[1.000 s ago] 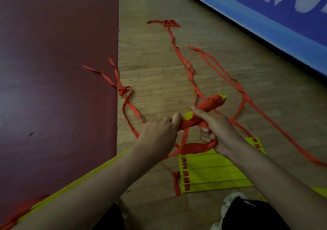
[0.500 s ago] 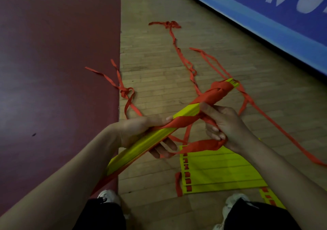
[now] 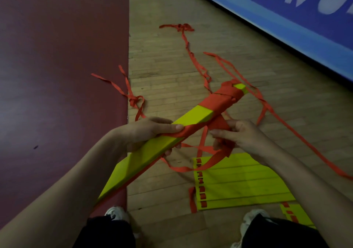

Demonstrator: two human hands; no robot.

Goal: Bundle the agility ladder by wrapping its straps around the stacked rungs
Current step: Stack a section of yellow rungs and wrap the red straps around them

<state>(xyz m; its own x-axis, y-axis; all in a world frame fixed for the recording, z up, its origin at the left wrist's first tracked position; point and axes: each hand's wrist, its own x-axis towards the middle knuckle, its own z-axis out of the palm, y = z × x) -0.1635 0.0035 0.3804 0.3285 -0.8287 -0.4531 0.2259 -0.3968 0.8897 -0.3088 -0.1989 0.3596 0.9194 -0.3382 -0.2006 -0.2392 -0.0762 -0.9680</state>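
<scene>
Yellow stacked rungs (image 3: 191, 117) slant above the wooden floor (image 3: 162, 56), just right of the maroon mat's (image 3: 57, 75) edge. The left hand (image 3: 150, 131) has its grip curled round the stack's middle. Red wraps (image 3: 219, 98) cover only the far end. The right hand (image 3: 246, 139) pinches a bunched strap (image 3: 219, 125) under the stack. Long loose straps (image 3: 266, 105) trail over the floor to the right, so most wrapping seems left.

The forearms (image 3: 66, 171) are bare along their whole visible length. The legwear (image 3: 107, 232) is black, the shoes (image 3: 114, 212) white.
</scene>
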